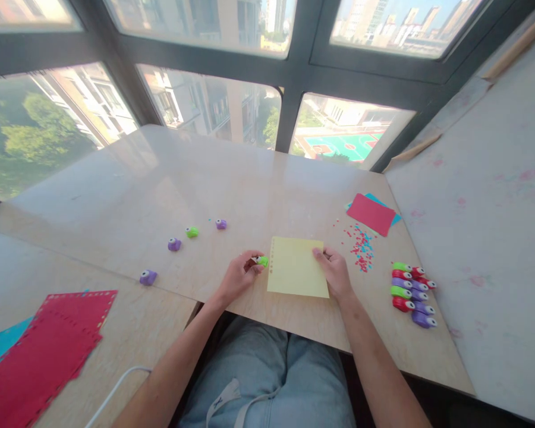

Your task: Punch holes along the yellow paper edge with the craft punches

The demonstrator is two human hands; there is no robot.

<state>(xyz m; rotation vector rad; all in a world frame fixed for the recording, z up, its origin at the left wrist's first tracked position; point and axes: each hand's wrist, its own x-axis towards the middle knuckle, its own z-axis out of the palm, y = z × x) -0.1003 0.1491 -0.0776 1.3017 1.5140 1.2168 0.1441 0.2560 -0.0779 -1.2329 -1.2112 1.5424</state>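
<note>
In my left hand (243, 274) is a small green craft punch (262, 261) with an eye-like spot on top, gripped between thumb and fingers. It sits at the left edge of a yellow sheet of paper (298, 267), where a column of punched holes runs down. My right hand (334, 270) pinches the sheet's right edge, thumb on top. The sheet lies just above the table near its front edge. Whether the punch is pressed down is too small to tell.
Purple punches (174, 244) and a green one (191, 232) stand on the left. Red punched sheets (62, 339) lie at lower left. To the right are paper confetti (363, 246), a red sheet (371, 214) on blue ones, and several grouped punches (402, 292) by the wall (485, 238).
</note>
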